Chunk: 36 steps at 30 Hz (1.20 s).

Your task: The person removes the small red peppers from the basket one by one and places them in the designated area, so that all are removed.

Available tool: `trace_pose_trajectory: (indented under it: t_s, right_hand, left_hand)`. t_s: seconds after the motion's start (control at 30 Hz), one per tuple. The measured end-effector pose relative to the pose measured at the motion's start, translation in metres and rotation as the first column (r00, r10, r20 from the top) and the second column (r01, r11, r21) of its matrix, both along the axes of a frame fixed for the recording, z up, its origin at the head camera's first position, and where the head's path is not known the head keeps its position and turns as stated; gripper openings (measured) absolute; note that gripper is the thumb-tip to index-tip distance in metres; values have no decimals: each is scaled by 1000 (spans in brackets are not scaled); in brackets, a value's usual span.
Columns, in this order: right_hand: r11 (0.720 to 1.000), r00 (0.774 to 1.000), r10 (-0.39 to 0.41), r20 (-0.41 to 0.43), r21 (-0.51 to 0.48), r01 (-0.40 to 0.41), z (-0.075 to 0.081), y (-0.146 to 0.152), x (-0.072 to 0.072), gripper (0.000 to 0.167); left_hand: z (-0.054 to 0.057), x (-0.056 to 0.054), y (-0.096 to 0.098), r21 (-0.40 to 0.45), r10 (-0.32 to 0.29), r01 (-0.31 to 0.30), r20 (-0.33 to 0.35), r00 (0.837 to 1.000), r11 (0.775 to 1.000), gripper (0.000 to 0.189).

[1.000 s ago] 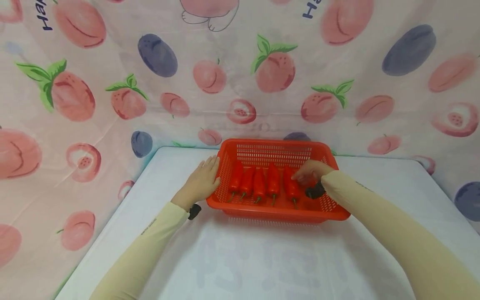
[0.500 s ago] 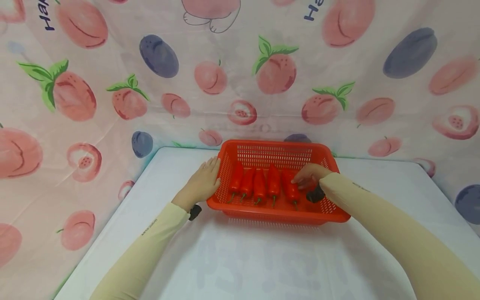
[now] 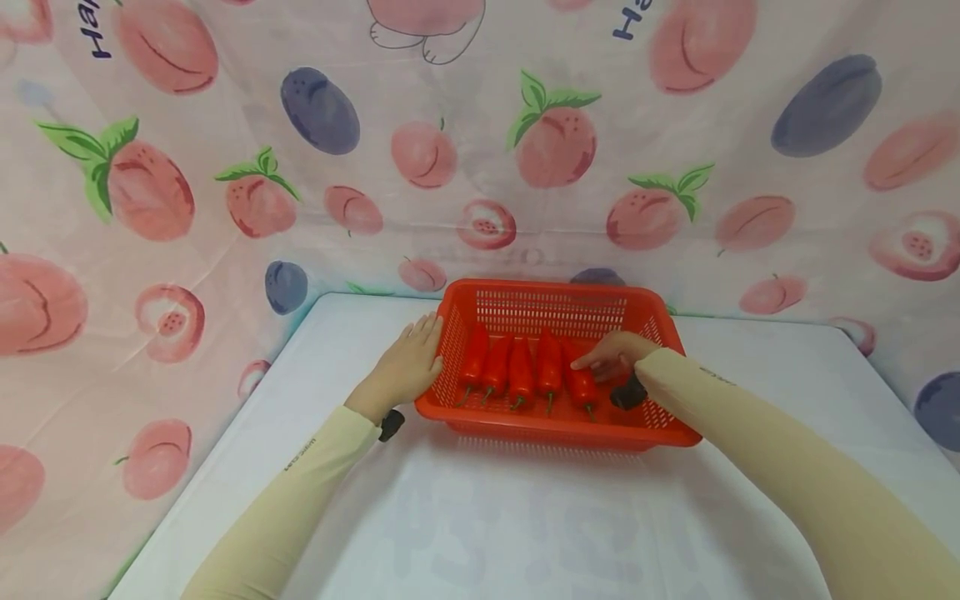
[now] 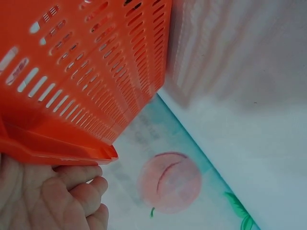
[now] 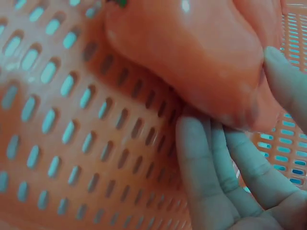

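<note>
From the head, the right hand (image 3: 613, 352) reaches into the basket (image 3: 555, 432) with its fingertips on the pepper (image 3: 582, 387) at the right end of a row of five. The pepper lies to that hand's left, far nearer to it than to the left hand (image 3: 405, 364), which rests extended against the basket's left end, apparently gripping nothing. The pepper's stem (image 3: 589, 411) points toward the person and its tip away, the long axis running front to back, the far end leaning slightly left. In the left wrist view, fingers touch the underside of the rim (image 4: 62, 160). In the right wrist view, the pepper slants from stem at upper left to narrower end at lower right, lightly pinched between one digit and the fingers opposite; how firmly, I cannot tell.
</note>
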State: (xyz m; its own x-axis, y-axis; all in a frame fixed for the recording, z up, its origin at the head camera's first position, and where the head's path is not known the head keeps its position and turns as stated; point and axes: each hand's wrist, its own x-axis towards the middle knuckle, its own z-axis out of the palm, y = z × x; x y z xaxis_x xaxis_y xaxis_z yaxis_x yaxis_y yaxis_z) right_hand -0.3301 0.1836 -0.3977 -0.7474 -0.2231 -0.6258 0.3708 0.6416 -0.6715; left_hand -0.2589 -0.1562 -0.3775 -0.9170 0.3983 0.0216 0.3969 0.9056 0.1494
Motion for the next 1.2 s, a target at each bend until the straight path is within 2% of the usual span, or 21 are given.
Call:
trace_pose_trajectory:
  t_s: [0.2, 0.3, 0.53, 1.2]
  right_hand:
    - [999, 999, 33, 28, -25, -32, -3, 0, -2, 18]
    - [999, 999, 22, 38, -44, -20, -4, 0, -1, 18]
    - [998, 999, 29, 29, -63, -27, -4, -1, 0, 28]
    - [996, 999, 17, -30, -88, -20, -9, 0, 2, 24]
  left_hand:
    - [0, 0, 0, -5, 3, -3, -3, 1000, 1000, 62]
    - [0, 0, 0, 2, 3, -3, 6, 1000, 1000, 63]
    - [1, 0, 0, 2, 6, -6, 6, 1000, 1000, 63]
    - [-1, -1, 0, 35, 8, -9, 12, 1000, 999, 62]
